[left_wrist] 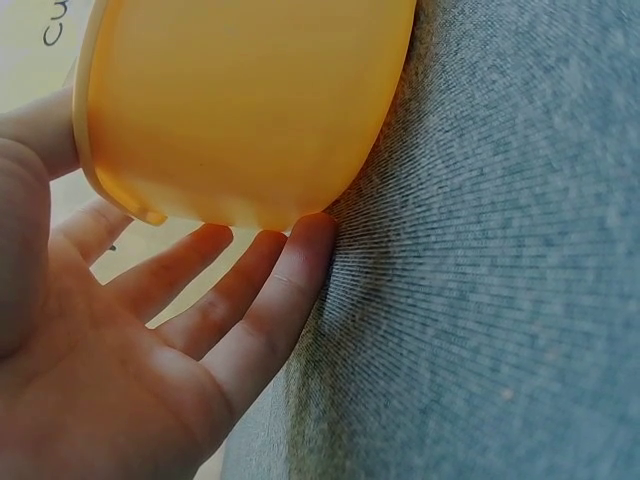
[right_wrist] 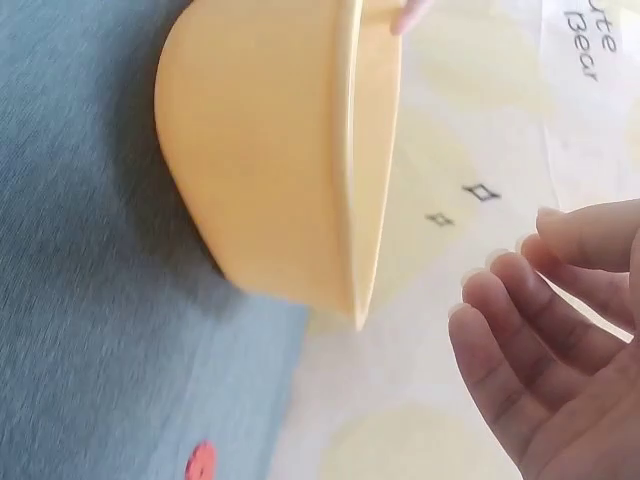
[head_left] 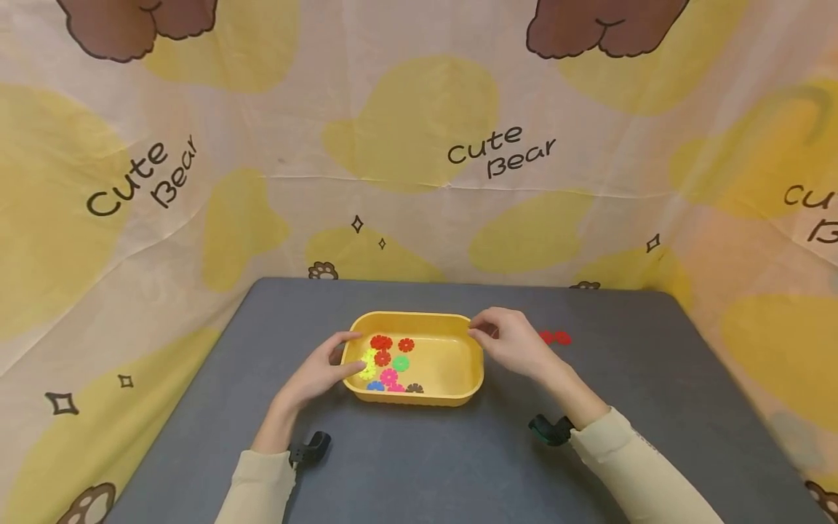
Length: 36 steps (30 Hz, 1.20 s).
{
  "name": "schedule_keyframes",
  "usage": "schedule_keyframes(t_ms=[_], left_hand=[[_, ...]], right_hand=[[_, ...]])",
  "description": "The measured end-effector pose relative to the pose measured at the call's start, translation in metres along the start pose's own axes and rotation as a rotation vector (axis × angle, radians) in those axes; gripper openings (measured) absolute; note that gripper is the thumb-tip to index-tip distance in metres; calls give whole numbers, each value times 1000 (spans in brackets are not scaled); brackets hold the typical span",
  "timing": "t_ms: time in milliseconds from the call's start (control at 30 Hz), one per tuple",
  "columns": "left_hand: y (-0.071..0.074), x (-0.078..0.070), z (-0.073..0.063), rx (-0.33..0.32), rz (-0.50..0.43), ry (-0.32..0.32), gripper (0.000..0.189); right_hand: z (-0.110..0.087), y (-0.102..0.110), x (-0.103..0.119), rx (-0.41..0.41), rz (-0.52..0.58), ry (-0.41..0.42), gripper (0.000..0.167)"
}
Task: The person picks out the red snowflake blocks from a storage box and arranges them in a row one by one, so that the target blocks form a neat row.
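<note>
A yellow plastic basin (head_left: 452,367) stands on the grey table, with several notched, flower-shaped plastic discs gathered in its left part. Among them are red discs (head_left: 406,345), yellow-green discs (head_left: 369,358), a green disc (head_left: 401,363), pink discs (head_left: 389,376), a blue disc (head_left: 376,386) and a dark brown disc (head_left: 414,388). My left hand (head_left: 316,375) holds the basin's left end, its thumb over the rim and its fingertips against the outer wall. Beside the basin's right rim, my right hand (head_left: 513,342) hovers with loosely bent fingers. Nothing shows between them in the right wrist view.
A couple of red discs (head_left: 562,338) lie on the table right of the basin, partly behind the right hand. The grey tabletop (head_left: 419,466) reaches back to a patterned cloth (head_left: 406,124) that hangs behind and at both sides.
</note>
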State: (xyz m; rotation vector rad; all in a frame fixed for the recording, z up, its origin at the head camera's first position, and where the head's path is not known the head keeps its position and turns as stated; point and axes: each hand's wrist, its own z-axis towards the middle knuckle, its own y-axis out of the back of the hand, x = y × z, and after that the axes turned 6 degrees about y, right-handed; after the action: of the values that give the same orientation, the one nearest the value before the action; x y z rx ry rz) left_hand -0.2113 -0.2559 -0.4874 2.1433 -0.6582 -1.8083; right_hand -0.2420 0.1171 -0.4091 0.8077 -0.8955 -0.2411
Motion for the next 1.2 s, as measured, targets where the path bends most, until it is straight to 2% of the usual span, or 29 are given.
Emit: schedule_keyframes(t_ms=[333, 633, 933, 1200], left_hand=[[1, -4, 3, 9, 4, 8, 67], [2, -2, 0, 6, -2, -8, 66], [2, 2, 1, 1, 6, -18, 66], [-1, 0, 2, 5, -4, -1, 66]], right_hand=[[21, -30, 5, 70, -26, 41, 5], [43, -62, 12, 165, -93, 59, 10], [62, -88, 11, 276, -76, -21, 20], [71, -105, 5, 279, -51, -77, 19]])
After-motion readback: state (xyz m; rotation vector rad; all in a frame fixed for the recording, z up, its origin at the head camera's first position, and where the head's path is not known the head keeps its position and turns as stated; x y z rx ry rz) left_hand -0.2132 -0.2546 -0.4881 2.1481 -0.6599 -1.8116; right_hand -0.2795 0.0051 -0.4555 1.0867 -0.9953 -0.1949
